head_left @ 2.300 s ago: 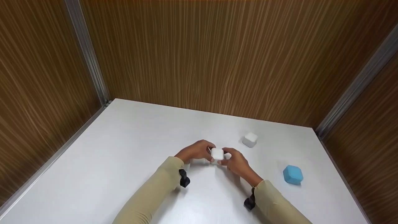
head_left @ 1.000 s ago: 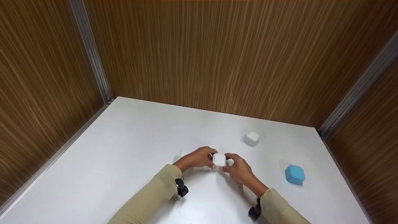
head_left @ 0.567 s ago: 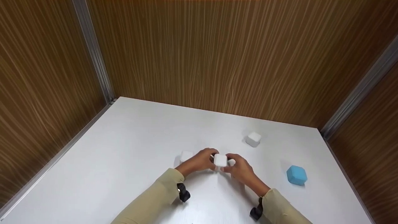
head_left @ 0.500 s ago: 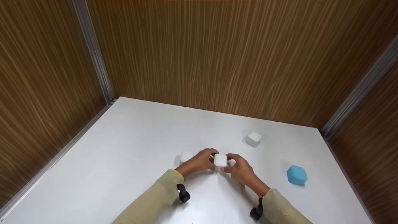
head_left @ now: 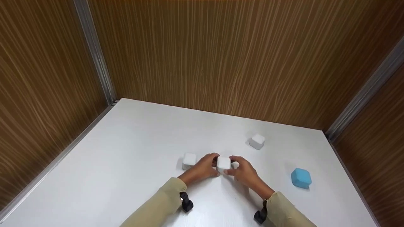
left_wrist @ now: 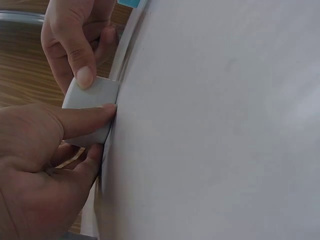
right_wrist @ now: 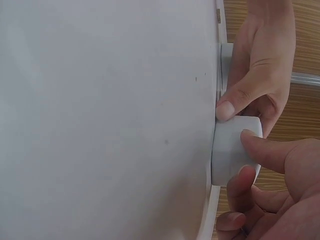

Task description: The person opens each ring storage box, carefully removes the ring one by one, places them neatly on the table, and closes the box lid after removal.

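Note:
A white rounded block [head_left: 224,163] stands on the white table between my two hands. My left hand [head_left: 203,167] grips it from the left, fingers behind and thumb in front; the left wrist view has that thumb [left_wrist: 87,121] lying low across the near face. From the right my right hand [head_left: 244,170] holds the same block, its thumb [right_wrist: 265,147] on the upper part in the right wrist view. Its index finger reaches behind the block and is partly hidden. Just left of my left hand sits a second white block [head_left: 189,160].
Farther back to the right lies a third white block [head_left: 257,142]. A light blue block [head_left: 301,177] rests on the right part of the table [head_left: 132,142]. Wood-grain panels [head_left: 202,56] enclose the back and both sides, with metal posts at the corners.
The head view has shifted a little. My left hand has slid lower along the held block, and the second white block beside it shows more fully. My right hand stays in place.

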`<action>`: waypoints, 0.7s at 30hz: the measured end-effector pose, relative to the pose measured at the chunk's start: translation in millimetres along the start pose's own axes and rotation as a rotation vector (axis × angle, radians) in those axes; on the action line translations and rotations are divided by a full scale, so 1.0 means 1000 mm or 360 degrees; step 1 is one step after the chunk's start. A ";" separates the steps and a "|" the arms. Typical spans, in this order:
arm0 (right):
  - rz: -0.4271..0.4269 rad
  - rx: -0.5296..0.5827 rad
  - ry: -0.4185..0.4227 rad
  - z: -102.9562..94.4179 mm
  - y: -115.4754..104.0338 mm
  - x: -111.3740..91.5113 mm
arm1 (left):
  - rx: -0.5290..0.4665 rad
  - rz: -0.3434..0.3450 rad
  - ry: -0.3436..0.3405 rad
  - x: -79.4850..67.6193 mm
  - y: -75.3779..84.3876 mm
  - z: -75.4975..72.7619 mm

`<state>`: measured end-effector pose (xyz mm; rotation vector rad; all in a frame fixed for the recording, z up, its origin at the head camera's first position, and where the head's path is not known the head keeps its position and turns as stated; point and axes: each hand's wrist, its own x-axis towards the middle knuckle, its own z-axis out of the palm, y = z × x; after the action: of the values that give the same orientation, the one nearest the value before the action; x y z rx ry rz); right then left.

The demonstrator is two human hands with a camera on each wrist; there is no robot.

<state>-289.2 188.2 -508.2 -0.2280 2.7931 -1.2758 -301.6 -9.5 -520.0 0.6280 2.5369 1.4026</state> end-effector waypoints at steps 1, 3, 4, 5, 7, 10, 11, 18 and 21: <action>0.0000 0.0019 -0.0009 0.000 0.000 0.000 | -0.0037 -0.0020 -0.0004 0.000 -0.001 0.001; 0.0002 0.0073 -0.0039 -0.001 0.002 0.000 | -0.0071 -0.0048 -0.0006 -0.001 -0.003 0.002; -0.0003 0.0096 -0.0057 -0.001 0.002 0.000 | -0.0080 -0.0061 -0.0006 -0.001 -0.004 0.003; -0.0017 0.0105 -0.0065 -0.001 0.003 0.001 | -0.0083 -0.0072 -0.0002 -0.002 -0.004 0.003; -0.0051 0.0104 -0.0075 -0.001 0.005 0.002 | -0.0070 -0.0082 0.0002 -0.004 -0.005 0.002; -0.0110 0.0110 -0.0103 -0.002 0.008 0.004 | -0.0052 -0.0087 0.0005 -0.007 -0.005 0.001; -0.0121 0.0131 -0.0124 -0.003 0.009 0.005 | -0.0047 -0.0087 0.0006 -0.007 -0.004 0.001; -0.0128 0.0277 -0.0301 -0.007 0.010 0.003 | -0.0119 -0.0080 0.0000 -0.007 -0.007 0.003; -0.0138 0.0263 -0.0290 -0.007 0.010 0.003 | -0.0143 -0.0084 -0.0004 -0.007 -0.009 0.003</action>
<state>-293.8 199.0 -511.2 -0.4365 2.5361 -1.4178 -296.8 -14.3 -529.1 0.5424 2.4538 1.4874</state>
